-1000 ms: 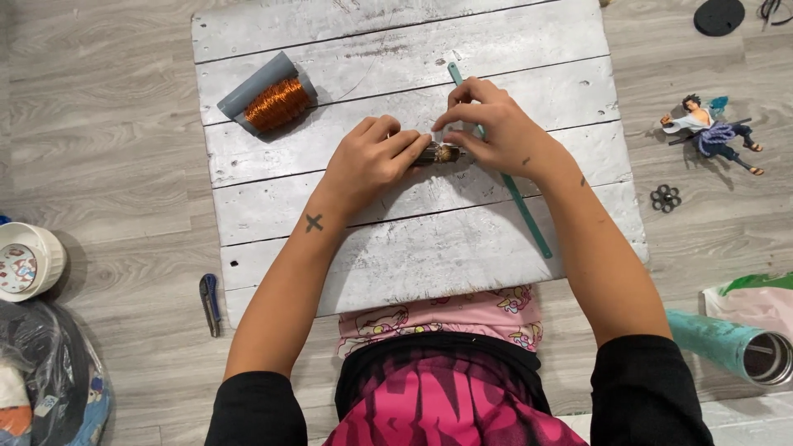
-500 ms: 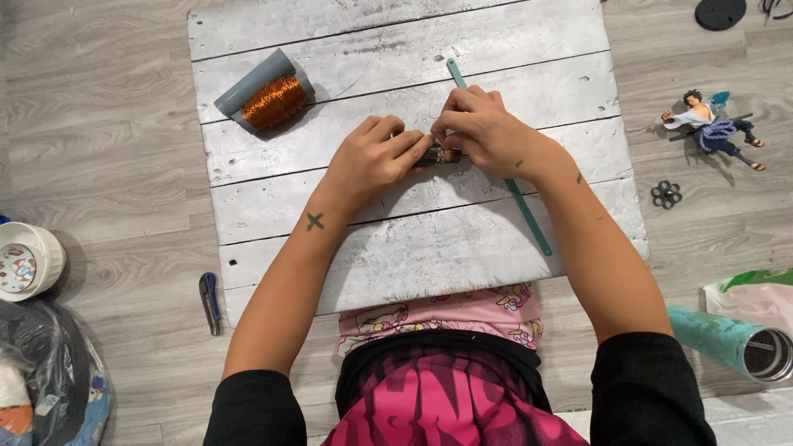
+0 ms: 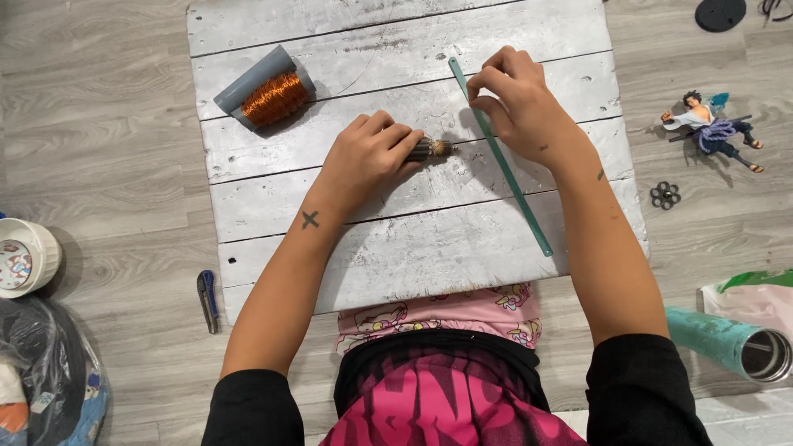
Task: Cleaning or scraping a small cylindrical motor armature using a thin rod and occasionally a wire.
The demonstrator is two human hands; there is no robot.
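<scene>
My left hand (image 3: 370, 157) grips a small dark cylindrical part with a brownish tip (image 3: 435, 149), pressed down on the white plank board (image 3: 413, 248). My right hand (image 3: 516, 99) has lifted off that part and now pinches something very thin above the long green strip (image 3: 500, 157), which lies slanted across the board; what it pinches is too fine to make out. A spool of copper wire on a grey core (image 3: 268, 91) rests at the board's upper left.
A utility knife (image 3: 206, 299) lies on the wood floor left of the board. A white bowl (image 3: 26, 258) and a dark bag (image 3: 41, 380) are at far left. A small figurine (image 3: 714, 130), a black spinner (image 3: 664, 196) and a teal tube (image 3: 731, 339) sit to the right.
My right hand has pulled away from the small part, moving up and to the right over the green strip. My left hand keeps hold of the part.
</scene>
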